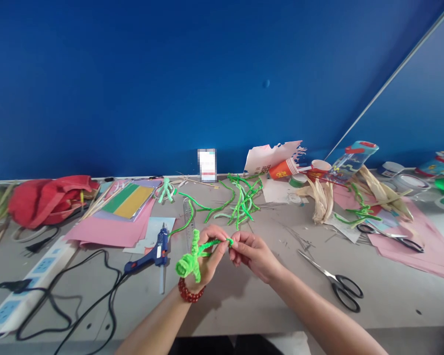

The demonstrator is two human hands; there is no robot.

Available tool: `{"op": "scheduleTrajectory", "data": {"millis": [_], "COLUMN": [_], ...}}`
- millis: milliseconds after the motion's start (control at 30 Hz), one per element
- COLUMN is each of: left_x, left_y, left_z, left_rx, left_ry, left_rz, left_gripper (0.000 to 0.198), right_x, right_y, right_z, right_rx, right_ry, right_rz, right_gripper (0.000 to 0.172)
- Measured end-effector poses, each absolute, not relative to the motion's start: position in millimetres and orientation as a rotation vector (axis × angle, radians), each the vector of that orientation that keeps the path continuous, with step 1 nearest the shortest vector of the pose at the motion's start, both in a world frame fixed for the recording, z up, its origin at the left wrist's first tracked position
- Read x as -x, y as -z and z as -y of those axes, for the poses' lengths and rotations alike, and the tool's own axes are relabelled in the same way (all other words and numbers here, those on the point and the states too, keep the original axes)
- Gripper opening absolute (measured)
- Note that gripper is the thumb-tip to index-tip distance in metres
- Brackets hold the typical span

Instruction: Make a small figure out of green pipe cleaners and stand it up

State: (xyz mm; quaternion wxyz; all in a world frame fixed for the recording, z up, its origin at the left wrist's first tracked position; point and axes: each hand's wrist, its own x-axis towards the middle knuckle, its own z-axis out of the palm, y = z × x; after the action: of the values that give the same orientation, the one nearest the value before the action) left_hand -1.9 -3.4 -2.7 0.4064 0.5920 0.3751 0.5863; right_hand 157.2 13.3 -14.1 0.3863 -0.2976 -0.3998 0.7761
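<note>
A bright green pipe-cleaner figure (186,265) with a coiled round end and several stubby limbs hangs over the back of my left hand (211,251). One long limb of it runs to the right between my fingertips. The left thumb and fingers are closed on this limb. My right hand (252,254) pinches the limb's curled tip, and the two hands' fingertips nearly meet there. Behind them lies a loose heap of green pipe cleaners (244,197). A pale green pipe-cleaner octopus shape (166,190) stands farther left.
To the left are a blue glue gun (159,252), its black cord, a white power strip (40,276), pink paper (111,229) and a red bag (52,197). On the right lie black-handled scissors (336,283), a second pair (390,237), corn husks (321,199) and paper cups (284,169).
</note>
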Motion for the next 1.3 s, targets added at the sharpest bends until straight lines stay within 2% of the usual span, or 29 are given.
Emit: {"op": "scheduleTrajectory", "data": {"millis": [167,300,400,533,800,1167,1300], "left_x": [0.0,0.3,0.9,0.1,-2.7,-0.8,0.4], "left_y": [10.6,17.5,19.1,15.7,3.5,10.7,8.9], "left_z": [-0.7,-3.1,-2.4,-1.1,-3.2,-1.9,1.0], "left_rx": [-1.445,-1.433,-1.416,-1.300,-0.894,-1.147,-1.279], "left_ry": [-1.529,-1.519,-1.468,-1.393,-1.329,-1.314,-1.309], "left_rz": [-1.007,-1.071,-1.077,-1.035,-0.936,-0.988,-1.043], "left_gripper": [0.009,0.009,0.011,0.012,0.015,0.012,0.013], "right_x": [-156.4,-159.3,-163.1,-168.8,-176.2,-179.0,-177.5], "right_y": [15.1,14.3,13.8,13.3,11.5,9.7,11.6], "right_z": [-10.8,-11.0,-12.0,-13.3,-20.3,-22.7,-22.0], "right_rx": [0.870,0.968,0.955,0.921,0.690,0.704,0.730], "right_ry": [-1.587,-1.066,-0.639,-0.328,-0.281,-0.234,-0.342], "right_rz": [1.313,1.664,1.860,1.991,2.179,2.135,2.062], "right_gripper": [0.026,0.012,0.013,0.011,0.031,0.015,0.011]}}
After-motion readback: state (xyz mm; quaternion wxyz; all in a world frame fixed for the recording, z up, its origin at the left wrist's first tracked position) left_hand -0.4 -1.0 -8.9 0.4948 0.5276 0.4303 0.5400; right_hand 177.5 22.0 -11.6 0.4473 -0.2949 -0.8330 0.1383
